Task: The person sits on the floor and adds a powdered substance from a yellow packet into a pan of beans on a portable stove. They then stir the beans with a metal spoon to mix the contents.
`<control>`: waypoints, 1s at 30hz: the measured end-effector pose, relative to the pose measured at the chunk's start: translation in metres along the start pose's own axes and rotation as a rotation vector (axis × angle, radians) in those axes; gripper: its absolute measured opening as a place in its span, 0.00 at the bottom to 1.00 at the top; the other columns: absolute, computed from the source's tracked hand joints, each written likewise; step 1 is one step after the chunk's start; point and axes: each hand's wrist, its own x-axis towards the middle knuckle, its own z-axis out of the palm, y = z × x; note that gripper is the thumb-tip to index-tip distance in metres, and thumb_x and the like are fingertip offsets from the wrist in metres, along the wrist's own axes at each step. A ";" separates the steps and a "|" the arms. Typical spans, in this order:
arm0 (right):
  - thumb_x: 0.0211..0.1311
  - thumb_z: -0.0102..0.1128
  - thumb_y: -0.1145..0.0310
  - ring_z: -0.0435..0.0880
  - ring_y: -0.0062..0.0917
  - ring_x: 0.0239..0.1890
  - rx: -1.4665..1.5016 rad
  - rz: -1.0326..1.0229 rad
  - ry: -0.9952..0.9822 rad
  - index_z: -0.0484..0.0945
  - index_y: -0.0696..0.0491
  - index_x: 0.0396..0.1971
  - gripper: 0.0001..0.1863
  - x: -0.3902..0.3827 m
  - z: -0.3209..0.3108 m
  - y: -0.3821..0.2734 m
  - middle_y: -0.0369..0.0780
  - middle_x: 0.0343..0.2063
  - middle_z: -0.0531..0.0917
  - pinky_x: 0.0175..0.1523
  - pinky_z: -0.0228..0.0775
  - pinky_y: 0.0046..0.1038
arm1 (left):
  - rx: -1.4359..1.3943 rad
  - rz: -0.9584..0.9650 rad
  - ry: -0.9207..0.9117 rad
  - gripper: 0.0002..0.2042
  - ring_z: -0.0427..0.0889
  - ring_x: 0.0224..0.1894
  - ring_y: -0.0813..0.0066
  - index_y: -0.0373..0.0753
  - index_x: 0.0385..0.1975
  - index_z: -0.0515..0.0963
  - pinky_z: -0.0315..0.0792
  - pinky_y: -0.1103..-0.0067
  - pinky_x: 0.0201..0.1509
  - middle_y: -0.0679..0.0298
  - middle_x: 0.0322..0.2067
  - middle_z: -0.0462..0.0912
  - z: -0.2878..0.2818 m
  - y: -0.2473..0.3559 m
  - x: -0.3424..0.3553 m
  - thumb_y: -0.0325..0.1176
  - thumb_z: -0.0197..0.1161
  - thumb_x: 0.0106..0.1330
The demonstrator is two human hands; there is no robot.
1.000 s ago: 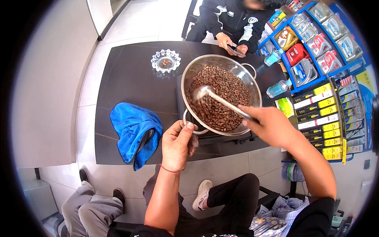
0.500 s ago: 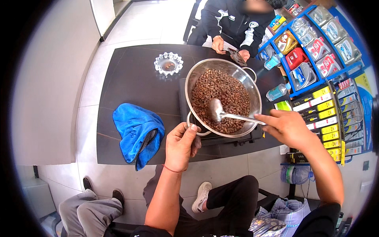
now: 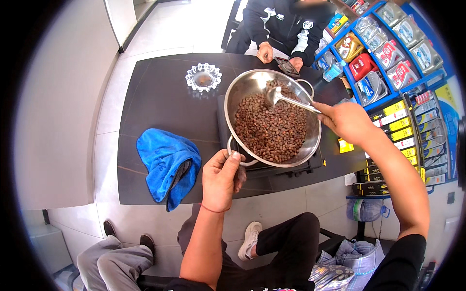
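A wide steel pan full of small brown beans sits on a dark stove on the black table. My left hand grips the pan's near-left loop handle. My right hand holds a long steel ladle by the end of its handle; the ladle's head rests among the beans in the upper part of the pan.
The black table holds a glass ashtray and a blue cloth. Across it a person holds a phone. At right stand racks of bottles and boxes. Another person's legs are at lower left.
My right hand and the ladle have shifted upward and right, moving the ladle's head from the pan's middle toward its far side, among the beans. My left hand stays on the handle.
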 end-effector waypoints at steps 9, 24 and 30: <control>0.70 0.60 0.56 0.82 0.25 0.35 0.725 0.435 -0.456 0.76 0.58 0.60 0.26 -0.047 -0.044 -0.004 0.45 0.34 0.87 0.46 0.75 0.30 | -0.034 -0.012 -0.014 0.11 0.68 0.13 0.85 0.38 0.33 0.78 0.58 0.86 0.15 0.66 0.17 0.77 0.001 -0.001 0.000 0.38 0.60 0.75; 0.71 0.57 0.58 0.84 0.48 0.36 0.521 0.234 -0.205 0.78 0.50 0.59 0.21 -0.078 0.002 -0.054 0.53 0.31 0.84 0.43 0.75 0.42 | 0.060 0.022 -0.012 0.10 0.68 0.14 0.86 0.38 0.33 0.78 0.59 0.86 0.16 0.68 0.17 0.76 0.005 0.000 -0.001 0.37 0.59 0.75; 0.71 0.55 0.58 0.83 0.52 0.38 0.554 0.234 0.080 0.78 0.52 0.57 0.21 -0.035 0.054 -0.043 0.54 0.32 0.84 0.44 0.74 0.47 | 0.086 0.009 -0.017 0.10 0.68 0.14 0.86 0.39 0.33 0.78 0.59 0.87 0.16 0.68 0.17 0.76 0.003 0.002 0.000 0.37 0.59 0.75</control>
